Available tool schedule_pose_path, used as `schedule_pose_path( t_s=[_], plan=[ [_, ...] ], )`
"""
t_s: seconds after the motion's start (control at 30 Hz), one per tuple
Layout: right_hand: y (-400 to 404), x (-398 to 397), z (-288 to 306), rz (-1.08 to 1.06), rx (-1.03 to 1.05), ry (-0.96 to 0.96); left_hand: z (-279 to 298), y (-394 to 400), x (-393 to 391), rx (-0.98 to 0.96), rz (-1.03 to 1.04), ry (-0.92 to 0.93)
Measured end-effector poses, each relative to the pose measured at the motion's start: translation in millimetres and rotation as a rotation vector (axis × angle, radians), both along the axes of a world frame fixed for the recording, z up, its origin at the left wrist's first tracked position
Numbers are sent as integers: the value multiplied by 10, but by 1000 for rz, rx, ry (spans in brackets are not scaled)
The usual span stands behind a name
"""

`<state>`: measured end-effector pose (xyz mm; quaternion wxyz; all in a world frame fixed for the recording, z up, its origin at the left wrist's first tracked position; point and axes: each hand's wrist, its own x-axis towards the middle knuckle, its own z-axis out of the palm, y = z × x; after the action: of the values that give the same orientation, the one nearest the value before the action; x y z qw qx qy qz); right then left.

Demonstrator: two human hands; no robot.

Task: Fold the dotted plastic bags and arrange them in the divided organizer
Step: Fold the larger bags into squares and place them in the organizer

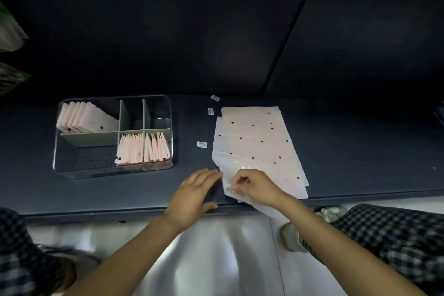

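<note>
counter [360, 151]: dark, flat, carrying the organizer at left and the bags at right
bag stack [259, 142]: pale pink plastic bags with dark red dots, lying flat and fanned slightly, the near end overhanging the counter's front edge
right hand [252, 186]: fingers curled, pinching the near left corner of the top bag in the stack
left hand [194, 190]: fingers straight and together, palm down flat on the counter just left of the stack, fingertips touching or almost touching its edge; grips nothing
organizer [171, 127]: clear, rounded tray with grey dividers, well left of the stack
folded bags, far left compartment [84, 118]: a row leaning against each other
folded bags, near middle compartment [129, 149]: packed upright
folded bags, near right compartment [157, 148]: packed upright
other compartments: the 2 far right ones and the near left one hold no bags
labels [202, 144]: 3 small white tags on the counter between organizer and stack
floor [216, 247]: glossy white, below the counter edge
clothing [396, 230]: checked fabric at both lower corners
</note>
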<state>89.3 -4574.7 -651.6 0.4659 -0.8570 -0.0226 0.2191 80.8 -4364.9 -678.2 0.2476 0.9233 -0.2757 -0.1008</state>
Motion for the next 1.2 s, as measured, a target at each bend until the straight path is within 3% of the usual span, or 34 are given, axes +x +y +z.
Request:
schedule_pose_path(
  t_s=[0.1,0.2,0.33,0.47,0.6,0.7,0.8,0.9,1.0,1.2],
  plan=[
    [78,62,143,211,22,132,85,-61,-36,-205,138,-19],
    [119,109,237,319,18,195,110,-40,-22,-210,128,-54],
    [-95,248,424,335,22,301,193,9,-22,-252,241,246],
    [-655,318,526,245,210,440,238,78,24,-499,404,481],
    [-848,332,341,57,403,451,180,111,95,-669,592,515],
    [-631,349,64,-238,265,288,92,118,124,-713,713,492],
    [-442,357,-204,-393,89,141,32,87,121,-634,787,399],
    [-365,392,-403,-475,-38,70,-17,73,17,-394,735,97],
    [-318,450,-532,-537,-120,29,-125,48,-137,-199,412,-91],
    [-280,556,-601,-564,-220,22,-402,50,-418,144,-27,-140]
  ],
)
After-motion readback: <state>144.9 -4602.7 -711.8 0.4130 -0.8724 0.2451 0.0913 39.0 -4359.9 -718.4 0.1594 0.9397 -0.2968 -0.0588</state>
